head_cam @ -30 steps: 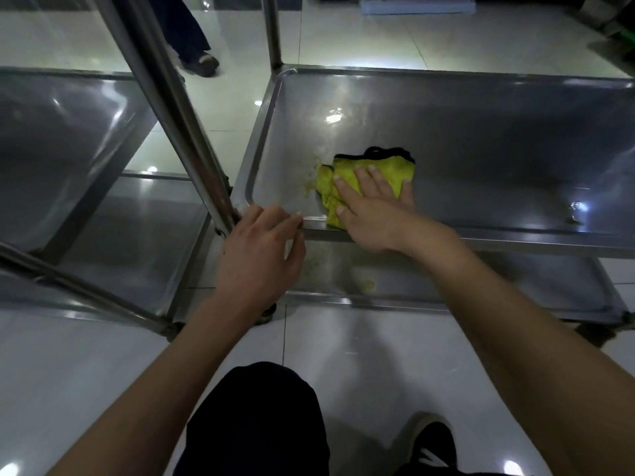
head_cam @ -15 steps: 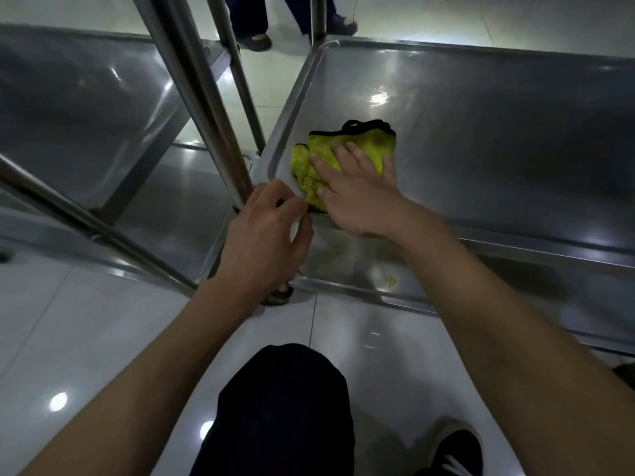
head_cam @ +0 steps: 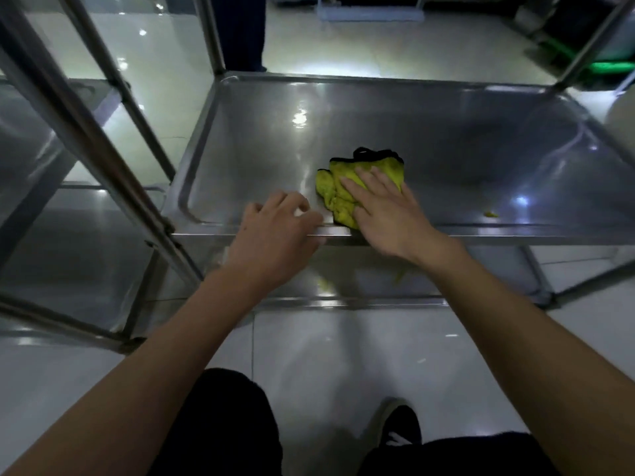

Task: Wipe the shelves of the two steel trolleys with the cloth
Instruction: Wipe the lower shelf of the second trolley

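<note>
Head view: the right hand (head_cam: 388, 214) lies flat, fingers straight and slightly spread, pressing the yellow-green cloth (head_cam: 347, 190) onto the middle shelf (head_cam: 446, 139) of the steel trolley (head_cam: 220, 36) in front of the person. The cloth is bunched, with a black trim along its far edge, and sits close to the shelf's near edge, left of the middle; its near end reaches the raised rim under the heel of the hand. The left hand (head_cam: 275, 231) rests on that same near rim, just left of the cloth, fingers curled loosely over the edge; whether it truly grips the rim cannot be told. The two hands are near each other but apart.

A small yellow speck (head_cam: 491, 214) lies on the shelf near the near edge, well to the right of the cloth. Below, the lower shelf (head_cam: 343, 280) shows faint yellowish marks.

To the left stands the second trolley (head_cam: 86, 139), its slanting upright posts crossing the view and its shelves dim and reflective; its near right corner almost meets the near left corner of the first trolley. Both stand on a glossy pale tiled floor (head_cam: 326, 355). At the bottom, the person's dark-clad knees and a black shoe (head_cam: 400, 427) with white marking are visible. Beyond the shelf's far left corner, dark trouser legs (head_cam: 244, 32) of another person stand on the floor.
</note>
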The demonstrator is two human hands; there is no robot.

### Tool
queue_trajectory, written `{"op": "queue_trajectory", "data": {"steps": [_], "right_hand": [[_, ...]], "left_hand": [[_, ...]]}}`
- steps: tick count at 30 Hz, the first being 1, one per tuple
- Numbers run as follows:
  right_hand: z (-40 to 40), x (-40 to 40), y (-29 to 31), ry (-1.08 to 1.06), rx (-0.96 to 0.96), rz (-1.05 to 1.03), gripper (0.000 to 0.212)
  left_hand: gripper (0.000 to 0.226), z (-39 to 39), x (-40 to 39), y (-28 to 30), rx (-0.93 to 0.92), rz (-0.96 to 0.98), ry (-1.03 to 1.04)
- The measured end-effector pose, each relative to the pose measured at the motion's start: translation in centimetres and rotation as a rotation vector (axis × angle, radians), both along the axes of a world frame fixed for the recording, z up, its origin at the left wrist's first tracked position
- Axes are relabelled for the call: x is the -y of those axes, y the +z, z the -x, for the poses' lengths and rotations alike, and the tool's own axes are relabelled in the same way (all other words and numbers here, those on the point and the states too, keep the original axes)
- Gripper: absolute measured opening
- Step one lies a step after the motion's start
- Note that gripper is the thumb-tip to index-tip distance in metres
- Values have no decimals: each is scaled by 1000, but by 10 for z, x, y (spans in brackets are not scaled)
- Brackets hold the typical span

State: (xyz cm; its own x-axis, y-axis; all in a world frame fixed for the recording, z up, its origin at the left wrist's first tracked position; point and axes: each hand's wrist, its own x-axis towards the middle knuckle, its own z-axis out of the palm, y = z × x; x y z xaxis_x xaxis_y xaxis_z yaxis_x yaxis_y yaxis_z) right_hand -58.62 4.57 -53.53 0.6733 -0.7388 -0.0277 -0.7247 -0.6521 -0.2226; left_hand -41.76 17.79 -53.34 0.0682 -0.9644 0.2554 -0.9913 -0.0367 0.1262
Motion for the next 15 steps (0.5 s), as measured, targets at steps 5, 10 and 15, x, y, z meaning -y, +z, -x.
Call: {"op": "queue_trajectory", "data": {"steps": [5,10,15], "right_hand": [[56,22,-2,-139,-9,20,57],[67,30,-3,-195,-14,26,57],[64,30,-2,-204,-42,14,59]], "left_hand": [[21,16,12,-9,-35,48,22],[21,19,16,-15,-69,72,21],[25,16,13,-12,-83,96,1]]}}
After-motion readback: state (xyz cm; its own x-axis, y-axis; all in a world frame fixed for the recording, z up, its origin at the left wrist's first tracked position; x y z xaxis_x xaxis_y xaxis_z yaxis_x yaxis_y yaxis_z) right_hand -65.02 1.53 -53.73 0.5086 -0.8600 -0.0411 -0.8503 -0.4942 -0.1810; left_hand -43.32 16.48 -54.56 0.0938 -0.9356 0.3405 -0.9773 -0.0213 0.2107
